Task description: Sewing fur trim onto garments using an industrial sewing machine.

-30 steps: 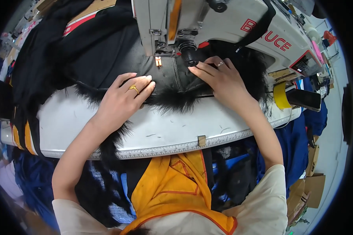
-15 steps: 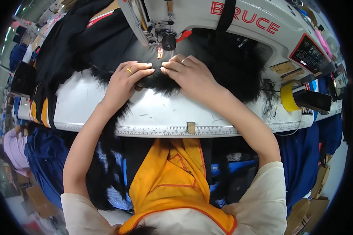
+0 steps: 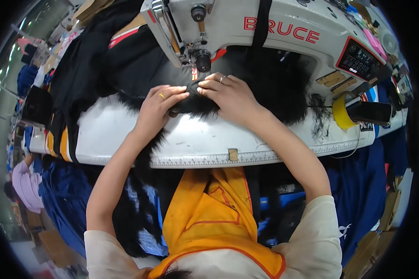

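Observation:
Black fabric with a furry edge lies over the bed of a white sewing machine. My left hand, a gold ring on one finger, pinches the fur-edged fabric just in front of the presser foot. Close by on its right, my right hand, also ringed, grips the same fabric with bent fingers. A short fold of it shows between my two sets of fingertips. The needle area is partly hidden behind the machine's dark round knob. A strip of black fur hangs over the table edge beneath my left forearm.
A ruler strip runs along the white table's front edge. At the right are a yellow tape roll, a dark phone-like slab and a control panel. Dark blue cloth hangs at the left; a person in lilac sits beyond.
The whole view has shifted slightly. Both hands still hold the fur-edged fabric near the presser foot, and a little more of the fold shows between the fingertips.

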A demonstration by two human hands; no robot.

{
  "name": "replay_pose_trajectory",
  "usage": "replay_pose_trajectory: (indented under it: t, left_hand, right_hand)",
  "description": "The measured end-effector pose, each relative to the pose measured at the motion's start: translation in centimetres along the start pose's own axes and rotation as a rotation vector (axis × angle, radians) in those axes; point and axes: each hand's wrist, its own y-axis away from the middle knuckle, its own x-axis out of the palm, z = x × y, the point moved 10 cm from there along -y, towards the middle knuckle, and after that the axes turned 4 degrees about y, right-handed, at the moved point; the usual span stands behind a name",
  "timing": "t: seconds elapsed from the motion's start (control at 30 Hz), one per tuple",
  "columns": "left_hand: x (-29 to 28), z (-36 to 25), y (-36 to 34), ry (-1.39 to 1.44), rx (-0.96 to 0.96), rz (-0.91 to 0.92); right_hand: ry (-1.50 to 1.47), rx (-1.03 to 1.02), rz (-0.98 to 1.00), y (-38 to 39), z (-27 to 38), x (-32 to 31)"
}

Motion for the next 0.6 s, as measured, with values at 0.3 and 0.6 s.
replay_pose_trajectory:
  t: [0.3, 0.6]
  left_hand:
    - [0.9, -2.4, -2.1, -0.266, 0.385, 0.204]
    - [0.6, 1.0, -2.4, -0.104, 0.486, 0.043]
  right_hand:
    - [-0.017, -0.041, 0.008, 0.5, -1.0, -0.5]
    - [0.199, -0.082, -0.095, -0.2, -3.1, 0.0]
